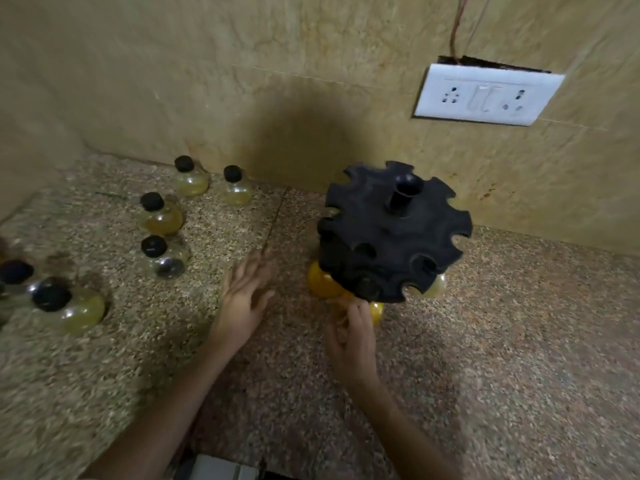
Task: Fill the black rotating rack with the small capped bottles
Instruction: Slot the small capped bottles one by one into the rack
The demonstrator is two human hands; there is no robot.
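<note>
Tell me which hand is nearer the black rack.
Right. The right hand grips a bottle under the rack at its front rim; the left hand hovers open, apart to its left.

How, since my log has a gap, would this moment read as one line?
left hand open over counter | right hand grips bottle under rack | other bottles loose on counter

**Rack**: black, upright, a disc with a notched rim on a central post, just beyond the fingertips of the right hand.

**Gripped bottle**: round, yellow-filled, under the near rim, partly covered by the right fingers curled round it; blurred.

**Hung bottles**: two, yellow-filled, under the rim, one left and one right of those fingers.

**Loose bottles**: six, round, clear, black-capped and upright, left of and beyond the spread fingers of the left hand.
</note>
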